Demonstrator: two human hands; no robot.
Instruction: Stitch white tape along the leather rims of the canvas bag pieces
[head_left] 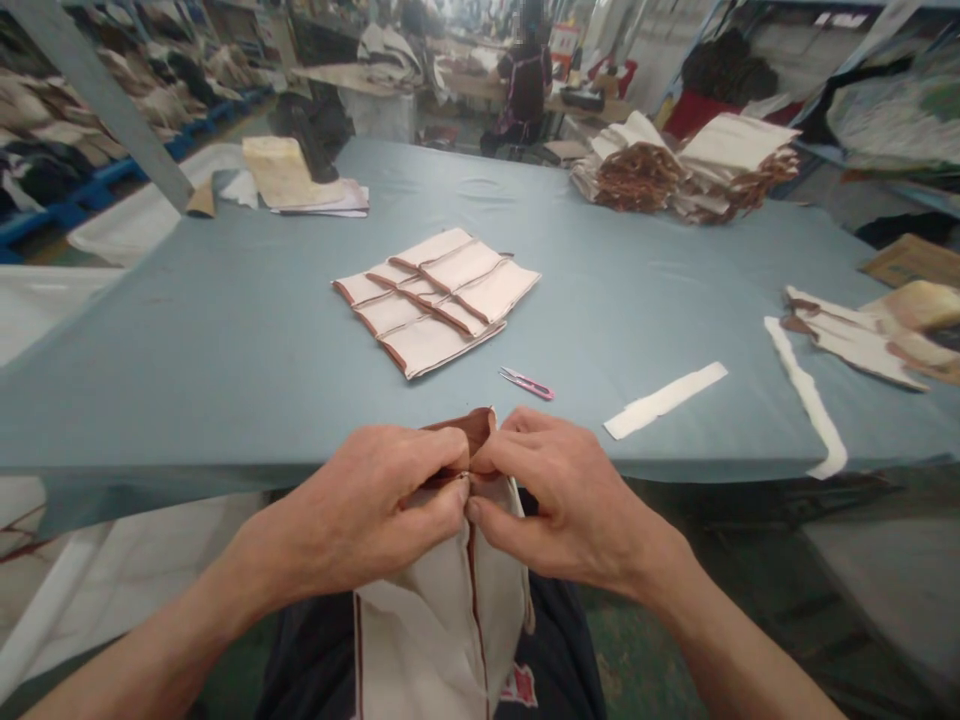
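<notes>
Both my hands meet over a cream fabric piece with brown lining that hangs down over my lap at the table's near edge. My left hand pinches the piece's top edge from the left, fingers closed on it. My right hand pinches the same edge from the right, thumb and fingers pressed together on the cloth. On the blue-grey table beyond my hands lies a fanned stack of similar cream fabric pieces. Small pink thread snips lie just beyond my right hand.
A white fabric strip and a longer curved strip lie at the right. More cut pieces sit at the right edge, stacked bundles at the far right, a folded pile at the far left. A person stands beyond the table.
</notes>
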